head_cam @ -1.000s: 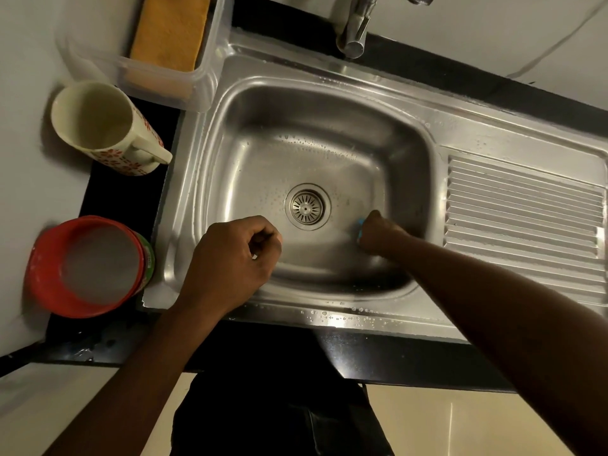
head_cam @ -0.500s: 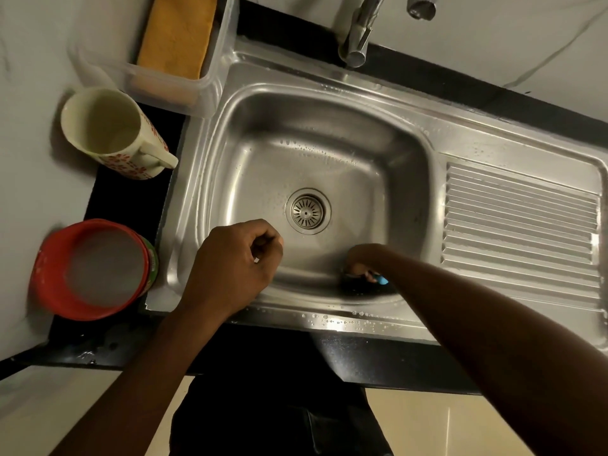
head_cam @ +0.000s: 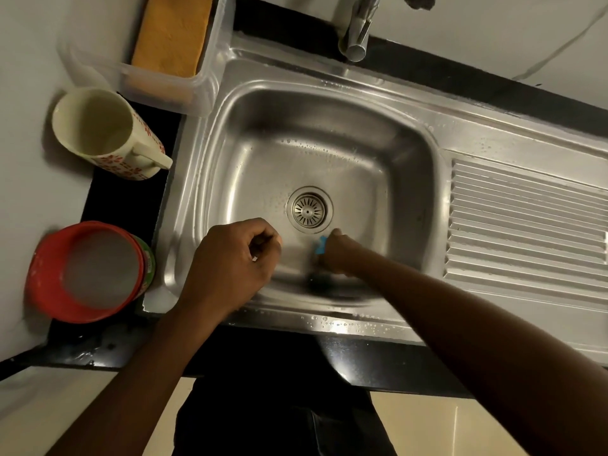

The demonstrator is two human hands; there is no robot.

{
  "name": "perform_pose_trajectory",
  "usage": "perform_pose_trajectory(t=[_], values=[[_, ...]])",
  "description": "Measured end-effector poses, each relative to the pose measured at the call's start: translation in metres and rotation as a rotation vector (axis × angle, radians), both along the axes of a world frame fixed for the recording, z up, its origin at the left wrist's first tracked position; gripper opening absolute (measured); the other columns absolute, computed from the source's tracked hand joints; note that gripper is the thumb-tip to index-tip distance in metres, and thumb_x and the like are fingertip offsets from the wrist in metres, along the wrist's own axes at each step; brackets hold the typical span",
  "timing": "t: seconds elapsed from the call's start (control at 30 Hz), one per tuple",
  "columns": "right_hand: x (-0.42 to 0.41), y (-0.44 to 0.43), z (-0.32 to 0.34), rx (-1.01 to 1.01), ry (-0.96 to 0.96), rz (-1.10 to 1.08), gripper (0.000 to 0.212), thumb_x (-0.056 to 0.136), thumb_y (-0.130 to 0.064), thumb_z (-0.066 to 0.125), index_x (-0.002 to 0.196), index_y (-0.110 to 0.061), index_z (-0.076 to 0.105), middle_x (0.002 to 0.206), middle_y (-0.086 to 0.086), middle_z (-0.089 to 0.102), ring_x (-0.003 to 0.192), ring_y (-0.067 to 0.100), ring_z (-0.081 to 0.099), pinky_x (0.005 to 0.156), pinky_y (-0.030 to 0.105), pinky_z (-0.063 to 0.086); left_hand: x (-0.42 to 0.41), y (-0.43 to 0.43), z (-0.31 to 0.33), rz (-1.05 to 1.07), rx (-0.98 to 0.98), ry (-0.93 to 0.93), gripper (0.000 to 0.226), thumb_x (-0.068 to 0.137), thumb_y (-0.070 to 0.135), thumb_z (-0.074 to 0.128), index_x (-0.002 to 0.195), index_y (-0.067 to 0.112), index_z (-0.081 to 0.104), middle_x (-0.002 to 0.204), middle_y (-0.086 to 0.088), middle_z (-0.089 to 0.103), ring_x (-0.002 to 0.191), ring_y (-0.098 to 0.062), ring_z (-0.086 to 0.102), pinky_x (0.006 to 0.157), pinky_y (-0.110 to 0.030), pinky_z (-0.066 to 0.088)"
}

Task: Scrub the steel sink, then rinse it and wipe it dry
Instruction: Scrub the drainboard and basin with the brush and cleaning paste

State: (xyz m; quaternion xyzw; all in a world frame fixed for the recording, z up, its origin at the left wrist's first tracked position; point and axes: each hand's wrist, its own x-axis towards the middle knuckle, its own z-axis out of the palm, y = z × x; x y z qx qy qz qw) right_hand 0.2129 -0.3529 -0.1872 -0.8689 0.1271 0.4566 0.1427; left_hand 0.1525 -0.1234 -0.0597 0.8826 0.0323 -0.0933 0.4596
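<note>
The steel sink has a wet basin with a round drain strainer in its floor. My right hand is down in the basin just in front of the drain, gripping a small blue scrubber pressed against the basin floor; only its blue edge shows. My left hand hovers over the basin's front left, fingers curled into a loose fist with nothing visible in it. The tap spout hangs over the back rim.
A ribbed drainboard lies right of the basin. On the left counter stand a cream mug, a red-rimmed tub and a clear plastic box holding an orange cloth. Water drops dot the front rim.
My right hand with the blue scrubber swept from right of the drain to the basin's front wall, then back toward the drain. My left hand has stayed put.
</note>
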Motion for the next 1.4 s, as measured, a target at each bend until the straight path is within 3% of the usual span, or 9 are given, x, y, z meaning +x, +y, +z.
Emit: perform_pose_trajectory(t=[0.2,0.33,0.57,0.63,0.7,0.83,0.97,1.27,1.4], values=[[0.058,-0.065,-0.004,-0.153,-0.238,-0.076,0.073,0.103,-0.03,0.057,0.156,0.004,0.021,0.152,0.027,0.044,0.138,0.042,0.049,0.111,0.046,0.043,-0.007,0.002,0.0,0.02,0.006,-0.005,0.011,0.095,0.022,0.073,0.086,0.027,0.075,0.074,0.016,0.072,0.075,-0.005,0.071,0.069,-0.029,0.06],[0.096,-0.069,0.001,-0.157,-0.354,-0.084,0.056,0.103,-0.019,0.052,0.149,0.007,0.033,0.145,0.029,0.048,0.131,0.044,0.051,0.104,0.044,0.044,-0.015,0.007,0.0,0.036,0.003,0.018,0.01,0.095,0.022,0.073,0.087,0.026,0.075,0.075,0.015,0.073,0.075,-0.006,0.071,0.072,-0.033,0.061],[0.056,-0.061,0.007,-0.117,-0.158,-0.115,0.057,0.107,-0.023,0.049,0.153,0.004,0.027,0.154,0.022,0.042,0.138,0.039,0.046,0.111,0.045,0.039,-0.03,0.014,0.01,0.089,-0.009,0.016,0.011,0.096,0.019,0.073,0.086,0.024,0.075,0.074,0.014,0.073,0.075,-0.006,0.072,0.071,-0.031,0.06],[0.04,-0.056,0.007,-0.043,-0.087,-0.152,0.067,0.106,-0.032,0.054,0.155,0.0,0.021,0.153,0.019,0.043,0.133,0.036,0.052,0.105,0.043,0.046,-0.036,0.015,0.015,0.101,-0.009,0.003,0.011,0.096,0.019,0.074,0.086,0.024,0.075,0.074,0.015,0.073,0.075,-0.006,0.072,0.069,-0.029,0.059],[0.029,-0.053,0.009,0.015,-0.053,-0.123,0.076,0.099,-0.041,0.065,0.149,0.002,0.029,0.134,0.023,0.058,0.1,0.03,0.065,0.071,0.036,0.056,-0.043,0.018,0.02,0.113,-0.002,-0.004,0.011,0.096,0.019,0.074,0.086,0.024,0.075,0.074,0.016,0.072,0.075,-0.006,0.072,0.069,-0.028,0.059],[0.026,-0.044,0.027,0.095,-0.148,-0.039,0.064,0.096,-0.048,0.067,0.134,-0.002,0.044,0.1,0.01,0.063,0.068,0.019,0.064,0.045,0.027,0.046,-0.057,0.025,0.031,0.148,0.017,-0.013,0.011,0.097,0.021,0.073,0.086,0.025,0.074,0.075,0.015,0.073,0.075,-0.008,0.072,0.068,-0.034,0.06],[0.024,-0.027,0.067,0.174,-0.31,0.038,0.048,0.099,-0.052,0.061,0.114,-0.008,0.05,0.09,0.007,0.062,0.065,0.021,0.064,0.049,0.031,0.05,-0.078,0.031,0.044,0.221,0.021,-0.037,0.012,0.096,0.029,0.069,0.086,0.025,0.074,0.075,0.013,0.073,0.073,-0.01,0.072,0.068,-0.04,0.061],[-0.042,0.016,0.149,0.621,-0.566,0.107,0.016,0.105,-0.033,0.055,0.121,-0.027,0.057,0.097,-0.01,0.076,0.071,0.001,0.067,0.066,0.023,0.049,-0.146,0.052,0.062,0.491,0.08,-0.033,0.007,0.096,0.02,0.074,0.09,0.023,0.077,0.078,0.015,0.074,0.08,-0.005,0.073,0.073,-0.023,0.061],[-0.087,0.052,0.176,0.754,-0.636,0.218,0.019,0.1,-0.029,0.067,0.117,-0.031,0.059,0.106,-0.015,0.073,0.093,-0.007,0.067,0.075,0.017,0.053,-0.175,0.072,0.074,0.597,0.103,-0.055,0.011,0.097,0.021,0.073,0.088,0.026,0.076,0.077,0.018,0.074,0.079,-0.004,0.073,0.072,-0.019,0.057]])
